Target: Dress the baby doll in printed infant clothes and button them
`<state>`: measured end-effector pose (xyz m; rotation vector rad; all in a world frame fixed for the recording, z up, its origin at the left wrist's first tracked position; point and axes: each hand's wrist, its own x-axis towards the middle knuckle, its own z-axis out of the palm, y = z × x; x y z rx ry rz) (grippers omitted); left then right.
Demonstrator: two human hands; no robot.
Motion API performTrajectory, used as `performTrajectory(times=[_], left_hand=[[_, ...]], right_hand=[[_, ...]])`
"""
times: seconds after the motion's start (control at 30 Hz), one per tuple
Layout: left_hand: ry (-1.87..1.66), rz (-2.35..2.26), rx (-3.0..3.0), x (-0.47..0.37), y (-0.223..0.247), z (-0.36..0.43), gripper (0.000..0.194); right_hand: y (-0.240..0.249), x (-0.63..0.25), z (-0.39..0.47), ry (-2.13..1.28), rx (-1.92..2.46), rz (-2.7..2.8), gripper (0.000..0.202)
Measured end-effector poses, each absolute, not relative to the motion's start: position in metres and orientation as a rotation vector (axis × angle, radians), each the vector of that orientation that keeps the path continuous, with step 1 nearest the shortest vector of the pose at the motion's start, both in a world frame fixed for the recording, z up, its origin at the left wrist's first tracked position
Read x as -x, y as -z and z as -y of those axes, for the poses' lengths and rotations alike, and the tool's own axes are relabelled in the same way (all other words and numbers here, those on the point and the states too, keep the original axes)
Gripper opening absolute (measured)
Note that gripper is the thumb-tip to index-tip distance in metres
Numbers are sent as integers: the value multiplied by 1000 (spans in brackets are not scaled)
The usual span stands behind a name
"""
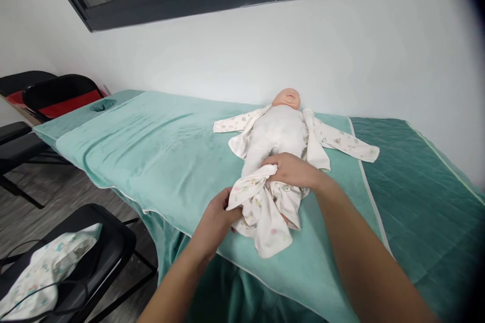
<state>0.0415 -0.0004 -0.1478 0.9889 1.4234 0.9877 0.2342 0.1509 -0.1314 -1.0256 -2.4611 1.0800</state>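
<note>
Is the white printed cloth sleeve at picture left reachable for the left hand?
Likely yes: nothing on the turquoise cloth sheet blocks the sleeve, though the left hand grips a white patterned garment.

Bare along both forearms [178,275], down through left hand [217,217] and right hand [291,170], kinda slim, tapering wristward.

Left hand [219,208] is pinching left edge of printed white garment [272,229] at lower legs of doll [279,126]; right hand [292,168] is gripping garment's far edge. Doll is lying face-up on green sheet [178,136], open shirt [316,146] spreading left and right.
</note>
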Motion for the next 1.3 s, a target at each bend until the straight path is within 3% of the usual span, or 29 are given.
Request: performTrajectory(times=[0.2,0.57,0.73,1.07,1.3], left_hand=[[-1173,-1591,-1174,-29,161,-36,27],[-1391,-1584,-1361,-22,171,-114,20],[-1487,-1565,-1529,-27,180,-135,19],[-1566,-1841,-1311,-28,190,-86,23],[-1181,-1567,-1419,-28,193,-42,31]], right_hand=[[136,-235,-152,-1183,905,2331,23],[125,-245,-150,-1204,945,2334,35],[130,-245,-157,-1073,1002,2263,25],[141,-234,-160,-869,1149,2086,24],[143,-231,-159,-881,1162,2071,24]])
